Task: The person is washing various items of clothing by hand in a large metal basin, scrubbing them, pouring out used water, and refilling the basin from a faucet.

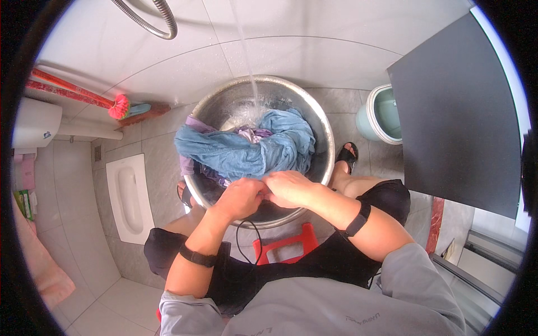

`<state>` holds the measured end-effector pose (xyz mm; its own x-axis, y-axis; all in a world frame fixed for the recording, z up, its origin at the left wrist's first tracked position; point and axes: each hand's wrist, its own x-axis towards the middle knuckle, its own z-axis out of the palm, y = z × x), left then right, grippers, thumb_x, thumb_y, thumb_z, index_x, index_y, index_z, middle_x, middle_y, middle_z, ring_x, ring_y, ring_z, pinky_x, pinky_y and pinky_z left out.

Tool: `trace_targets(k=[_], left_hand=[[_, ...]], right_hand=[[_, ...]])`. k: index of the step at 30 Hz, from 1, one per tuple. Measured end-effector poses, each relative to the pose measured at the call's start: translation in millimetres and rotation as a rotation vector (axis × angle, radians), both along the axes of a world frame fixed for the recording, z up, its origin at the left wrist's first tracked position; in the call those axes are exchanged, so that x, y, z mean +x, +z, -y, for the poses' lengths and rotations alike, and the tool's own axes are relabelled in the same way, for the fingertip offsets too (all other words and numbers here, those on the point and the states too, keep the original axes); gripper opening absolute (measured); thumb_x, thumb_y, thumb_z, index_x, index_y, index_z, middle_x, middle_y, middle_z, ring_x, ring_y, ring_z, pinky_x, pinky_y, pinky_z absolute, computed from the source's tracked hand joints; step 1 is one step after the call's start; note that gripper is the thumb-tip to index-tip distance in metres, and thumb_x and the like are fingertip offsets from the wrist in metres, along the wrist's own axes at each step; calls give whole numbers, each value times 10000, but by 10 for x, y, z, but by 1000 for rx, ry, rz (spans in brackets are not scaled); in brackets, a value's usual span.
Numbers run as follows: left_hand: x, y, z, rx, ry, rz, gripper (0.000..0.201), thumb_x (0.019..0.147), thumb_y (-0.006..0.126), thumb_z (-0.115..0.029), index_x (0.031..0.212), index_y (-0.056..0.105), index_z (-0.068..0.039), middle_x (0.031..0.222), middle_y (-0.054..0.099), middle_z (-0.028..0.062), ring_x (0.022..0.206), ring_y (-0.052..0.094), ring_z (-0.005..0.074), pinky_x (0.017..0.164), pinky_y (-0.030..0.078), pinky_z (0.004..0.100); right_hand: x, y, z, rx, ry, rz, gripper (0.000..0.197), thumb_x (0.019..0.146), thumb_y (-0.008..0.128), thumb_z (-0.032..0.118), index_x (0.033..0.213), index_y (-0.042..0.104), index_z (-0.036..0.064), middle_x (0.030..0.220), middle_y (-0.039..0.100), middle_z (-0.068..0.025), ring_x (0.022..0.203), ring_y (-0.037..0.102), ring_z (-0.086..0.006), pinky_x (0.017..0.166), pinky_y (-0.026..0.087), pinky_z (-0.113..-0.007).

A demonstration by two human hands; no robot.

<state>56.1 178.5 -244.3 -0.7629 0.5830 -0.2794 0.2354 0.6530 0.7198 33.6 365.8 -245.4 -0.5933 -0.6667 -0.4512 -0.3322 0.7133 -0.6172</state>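
Observation:
A large round metal basin [327, 147] stands on the floor between my legs. In it lies a heap of wet laundry, with a blue cloth [241, 154] on top and purple patterned fabric [208, 172] beneath and to the left. My left hand [244, 198] and my right hand [288, 189] meet at the basin's near side. Their fingers are closed on the near edge of the blue cloth, close together; the fingertips are partly hidden. A stream of water [251, 81] falls into the far part of the basin.
A red plastic stool [288, 244] is below the basin. On the left are a squat toilet [130, 199], a broom [147, 116] and a white tank [36, 123]. A pale bucket [367, 120] and a dark panel [457, 112] stand right. A metal hose [163, 17] hangs above.

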Motion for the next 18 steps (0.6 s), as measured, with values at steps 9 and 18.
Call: trace_targets(k=[9, 18], left_hand=[[-22, 45, -21, -31, -4, 38, 166, 782, 605, -62, 909, 706, -29, 924, 693, 204, 927, 655, 390, 825, 523, 471], [-12, 19, -17, -42, 3, 21, 130, 794, 590, -77, 863, 684, -21, 902, 690, 201, 913, 653, 395, 811, 522, 480]], right_hand=[[-17, 14, -14, -16, 4, 3, 254, 878, 616, 229, 995, 642, 5, 971, 668, -222, 967, 645, -399, 831, 515, -491], [-17, 31, -12, -31, 4, 18, 250, 868, 626, 221, 990, 644, 3, 975, 671, -224, 975, 642, -402, 834, 513, -489]])
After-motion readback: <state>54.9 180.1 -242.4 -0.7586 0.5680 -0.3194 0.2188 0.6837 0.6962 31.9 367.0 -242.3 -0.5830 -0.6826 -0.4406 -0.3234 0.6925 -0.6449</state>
